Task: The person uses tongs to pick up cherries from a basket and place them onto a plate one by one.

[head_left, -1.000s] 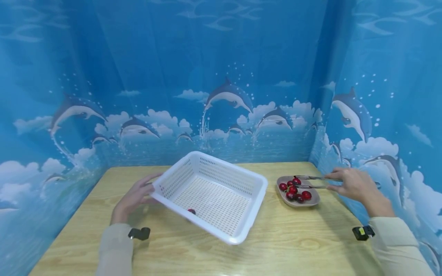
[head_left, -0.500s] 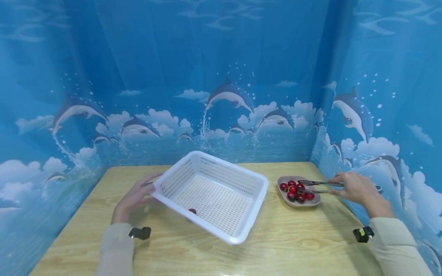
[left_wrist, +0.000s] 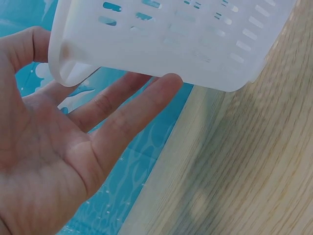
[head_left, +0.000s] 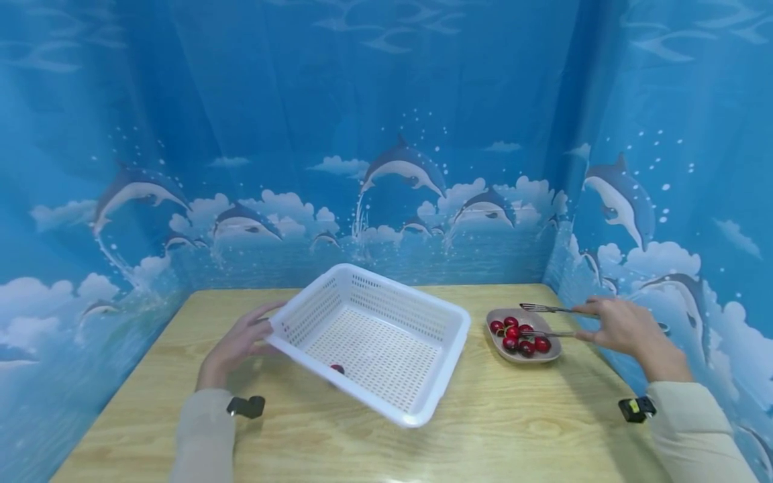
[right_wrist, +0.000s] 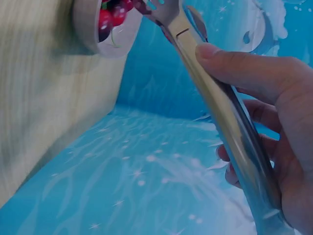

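Note:
My left hand holds the white plastic basket at its left end; the left wrist view shows one digit bent behind the rim and other fingers extended along the wall's underside. A dark red cherry lies inside near the basket's front left wall. At the right, my right hand grips metal tongs, thumb on one arm and fingers round the other side. The tong arms stand apart, the nearer tip among several cherries in a small beige dish, the farther tip over the dish's back edge.
Wooden table under everything, its right edge close beside the dish and tongs. A blue dolphin-print curtain encloses the back and both sides. Green stems show among the cherries.
The tongs have moved right across the dish, narrowed, then spread wider, with the far arm rising toward the back edge. Cherries in the dish have shifted slightly right. Left hand and basket hold still.

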Demonstrator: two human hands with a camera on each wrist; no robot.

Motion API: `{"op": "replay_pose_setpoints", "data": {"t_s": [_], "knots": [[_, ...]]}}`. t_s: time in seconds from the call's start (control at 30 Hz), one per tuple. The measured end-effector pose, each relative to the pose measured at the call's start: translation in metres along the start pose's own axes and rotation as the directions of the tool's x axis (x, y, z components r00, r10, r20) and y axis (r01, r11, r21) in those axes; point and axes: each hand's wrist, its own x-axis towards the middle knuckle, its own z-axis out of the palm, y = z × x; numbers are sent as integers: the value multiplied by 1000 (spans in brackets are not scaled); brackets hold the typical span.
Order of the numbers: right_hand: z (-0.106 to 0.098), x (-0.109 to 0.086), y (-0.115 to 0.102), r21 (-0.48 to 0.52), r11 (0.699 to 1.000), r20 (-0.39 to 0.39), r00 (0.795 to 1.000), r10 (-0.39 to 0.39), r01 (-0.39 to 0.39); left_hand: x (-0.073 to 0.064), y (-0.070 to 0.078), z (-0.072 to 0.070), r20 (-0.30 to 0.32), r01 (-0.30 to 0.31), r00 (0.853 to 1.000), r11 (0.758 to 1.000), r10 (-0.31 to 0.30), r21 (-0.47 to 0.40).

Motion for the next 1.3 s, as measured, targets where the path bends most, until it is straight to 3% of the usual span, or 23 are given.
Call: {"op": "replay_pose_setpoints", "data": {"t_s": [0.17, 0.27, 0.33, 0.43, 0.57, 0.67, 0.97, 1.3], "knots": [[-12, 3, -17, 4, 998, -102, 993, -63, 63, 0, 1, 0, -2, 3, 1000, 1000, -3, -6], [-21, 6, -32, -6, 994, -195, 975, -105, 106, 0, 1, 0, 0, 5, 1000, 1000, -5, -8], [-26, 8, -41, -22, 989, -275, 950, -147, 146, 0, 0, 0, 2, 3, 1000, 1000, -3, -13], [-32, 12, -54, -41, 977, -390, 897, -210, 211, 1, -1, -1, 11, -7, 1000, 1000, 7, -12], [-37, 20, -70, -46, 955, -463, 841, -281, 294, 2, -1, -1, 12, -7, 1000, 1000, 7, -13], [-42, 28, -84, -44, 937, -466, 823, -325, 345, 3, -1, -2, 11, 1, 1000, 1000, -1, -10], [-55, 60, -138, -21, 898, -394, 822, -411, 439, 2, -3, -3, 11, 1, 1000, 1000, -1, -19], [-59, 91, -195, -38, 844, -349, 784, -513, 535, 3, -3, -1, 7, 7, 1000, 1000, -7, -18]]}}
